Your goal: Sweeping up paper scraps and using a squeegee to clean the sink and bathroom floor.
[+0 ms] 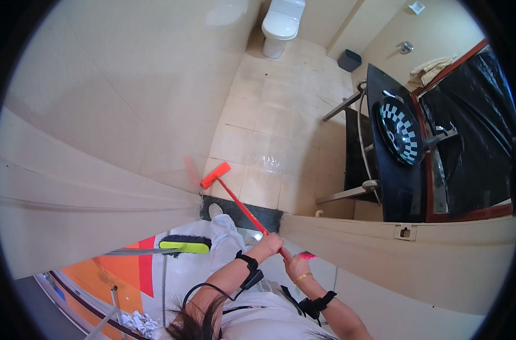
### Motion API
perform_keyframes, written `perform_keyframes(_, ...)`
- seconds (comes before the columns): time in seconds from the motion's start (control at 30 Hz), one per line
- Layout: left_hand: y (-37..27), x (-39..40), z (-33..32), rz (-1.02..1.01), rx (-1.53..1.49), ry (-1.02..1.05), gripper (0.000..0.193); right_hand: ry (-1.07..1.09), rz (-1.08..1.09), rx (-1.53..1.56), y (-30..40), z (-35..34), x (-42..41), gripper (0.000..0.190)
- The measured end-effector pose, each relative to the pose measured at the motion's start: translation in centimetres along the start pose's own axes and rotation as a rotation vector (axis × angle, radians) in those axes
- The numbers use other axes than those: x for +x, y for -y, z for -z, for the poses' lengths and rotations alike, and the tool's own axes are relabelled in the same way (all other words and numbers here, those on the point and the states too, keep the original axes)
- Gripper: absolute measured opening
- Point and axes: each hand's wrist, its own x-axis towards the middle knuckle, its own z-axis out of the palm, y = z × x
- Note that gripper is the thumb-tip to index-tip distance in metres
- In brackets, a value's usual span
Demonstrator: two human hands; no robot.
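Note:
Both hands grip the red pole of a long-handled floor brush or wiper with an orange-red head. My left hand is closed round the pole farther from my body, and my right hand holds it near the end. The head rests on or just over the beige tiles by the left wall, beyond the dark stone threshold. Whether it touches the floor I cannot tell. Which arm is which is hard to settle where they come close. A wet, shiny patch lies on the tiles.
A green-and-black broom lies left of my leg. Walls flank the doorway. Inside stand a white toilet, a dark bin and a black counter with a patterned basin. Crumpled paper lies at lower left.

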Motion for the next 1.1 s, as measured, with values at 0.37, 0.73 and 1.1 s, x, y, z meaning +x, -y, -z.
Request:
perform_keyframes(0.37, -0.8, -0.2, 1.5, 0.024, -0.05, 0.173, 0.02, 0.557, -0.587, 1.042, -1.8, -0.4, 2.0, 0.03)
perform_keyframes(0.73, -1.3, -0.6, 1.1, 0.032, -0.103, 0.142, 0.019, 0.319, -0.308, 0.529, -1.8, -0.9, 1.2, 0.031)
perform_keyframes(1.1, 1.8, -0.9, -0.2, -0.059, 0.051, -0.088, 0.013, 0.205, -0.273, 0.555, -0.6, -4.3, 3.0, 0.029)
